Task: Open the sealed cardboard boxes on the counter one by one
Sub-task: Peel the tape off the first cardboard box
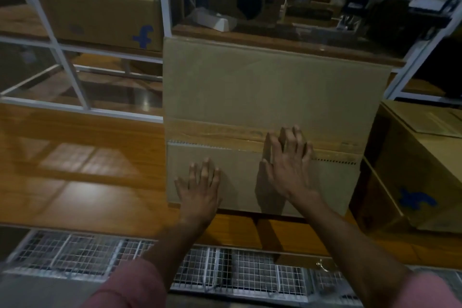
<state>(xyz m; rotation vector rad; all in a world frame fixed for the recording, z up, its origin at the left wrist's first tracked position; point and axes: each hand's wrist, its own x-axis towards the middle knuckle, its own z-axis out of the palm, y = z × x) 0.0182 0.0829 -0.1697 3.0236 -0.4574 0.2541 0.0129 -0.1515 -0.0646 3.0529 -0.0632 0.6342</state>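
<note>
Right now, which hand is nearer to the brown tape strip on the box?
Right. The right hand has its fingertips on the tape strip. The left hand lies flat on the near flap, below the strip.

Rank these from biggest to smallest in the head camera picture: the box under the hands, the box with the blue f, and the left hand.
1. Box under the hands
2. Box with the blue f, though it sits farther back, so its true size is unsure
3. Left hand
</note>
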